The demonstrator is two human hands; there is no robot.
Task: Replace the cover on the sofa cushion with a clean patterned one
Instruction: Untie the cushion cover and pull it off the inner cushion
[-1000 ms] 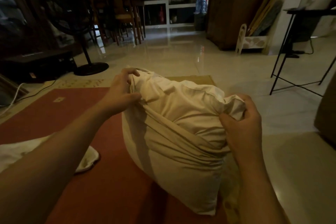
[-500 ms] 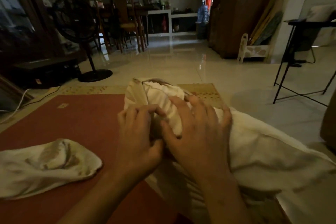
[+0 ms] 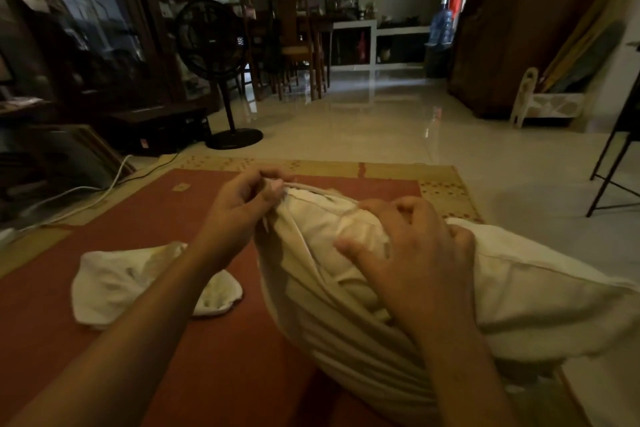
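Observation:
A cream sofa cushion point(image 3: 540, 291) lies on its side in front of me, its left end wrapped in a beige cover point(image 3: 339, 333) with long folds. My left hand point(image 3: 242, 204) pinches the cover's open edge at the far left corner. My right hand point(image 3: 412, 253) rests on the cushion's bunched end with fingers curled into the white fabric. A crumpled white cloth point(image 3: 138, 284) lies on the mat to the left, under my left forearm. No pattern shows on any fabric in this dim light.
I am over a red mat point(image 3: 131, 204) with a yellow patterned border on a glossy tiled floor. A black standing fan point(image 3: 214, 45) and a dark cabinet are at the left, white cables by the mat, black table legs point(image 3: 609, 166) at the right.
The cushion went from upright to lying on its side. My hands came together at its end, then my left hand shifted to the far corner, pinching the cover's edge. The view tilted up.

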